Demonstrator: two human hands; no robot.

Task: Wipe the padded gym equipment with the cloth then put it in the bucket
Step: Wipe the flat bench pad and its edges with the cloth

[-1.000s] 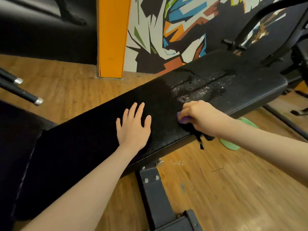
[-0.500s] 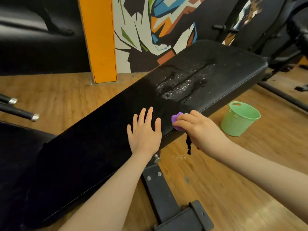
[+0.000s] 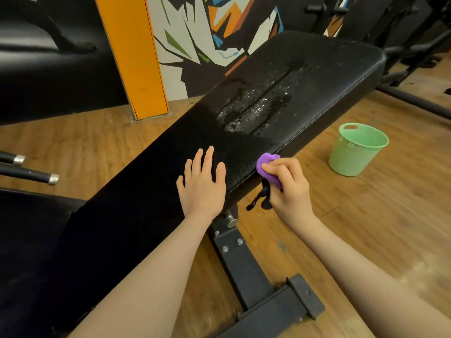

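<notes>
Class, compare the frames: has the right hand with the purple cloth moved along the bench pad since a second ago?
Yes. The right hand has drawn the purple cloth away from the wet patch to the bench pad's near edge.

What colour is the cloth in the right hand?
Purple, seen in the head view: the cloth is bunched in the right hand at the bench edge.

Gym: padded bench (image 3: 292,98), weight bars (image 3: 29,175)
</notes>
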